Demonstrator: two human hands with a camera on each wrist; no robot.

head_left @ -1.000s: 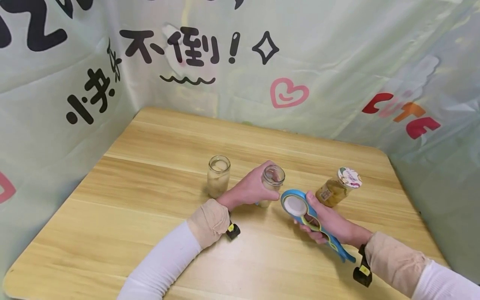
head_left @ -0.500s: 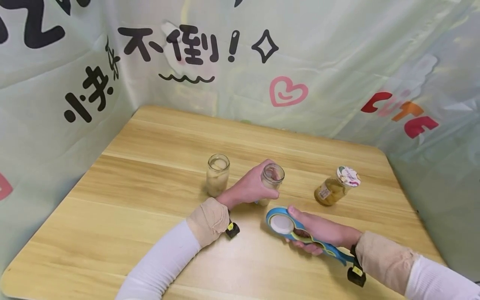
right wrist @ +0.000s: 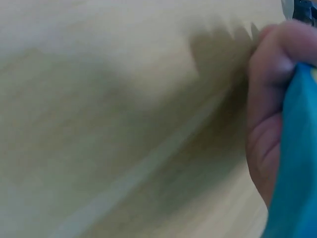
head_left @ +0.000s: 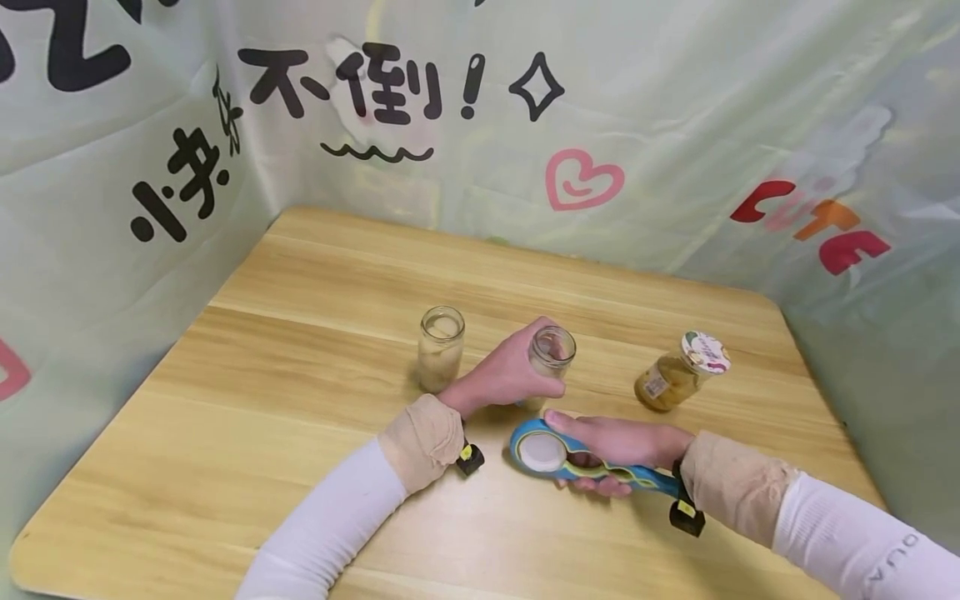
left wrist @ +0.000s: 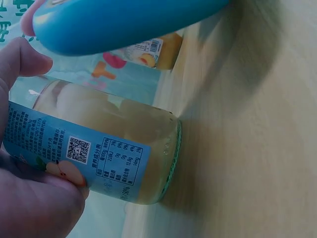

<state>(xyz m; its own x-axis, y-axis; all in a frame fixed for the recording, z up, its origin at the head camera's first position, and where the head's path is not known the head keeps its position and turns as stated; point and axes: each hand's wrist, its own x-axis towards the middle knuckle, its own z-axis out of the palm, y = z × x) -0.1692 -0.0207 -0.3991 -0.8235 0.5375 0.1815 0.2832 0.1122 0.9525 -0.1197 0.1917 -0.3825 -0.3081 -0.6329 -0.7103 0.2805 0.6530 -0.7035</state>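
My left hand [head_left: 517,368] grips an uncapped glass jar [left wrist: 143,134] standing on the table. It bears a blue label with an apple picture, and pale chunks show inside. In my right hand [head_left: 611,446] is a blue and yellow-green jar opener [head_left: 648,477], its fingers wrapped round the handle. A white disc, perhaps a lid [head_left: 542,452], fills the opener's large end ring. That end is held in front of the gripped jar, apart from it. In the left wrist view the opener's blue edge [left wrist: 119,25] crosses above the jar.
Left of my left hand stands another uncapped glass jar [head_left: 440,354] with pale contents. Toward the right is a jar of yellow fruit [head_left: 667,383] with a patterned lid on. A printed cloth [head_left: 450,183] hangs behind the wooden table [head_left: 225,400].
My right hand has brought the jar opener left and toward the table's front, away from the gripped jar's rim, turning it flatter. My left hand keeps its grip on the jar.
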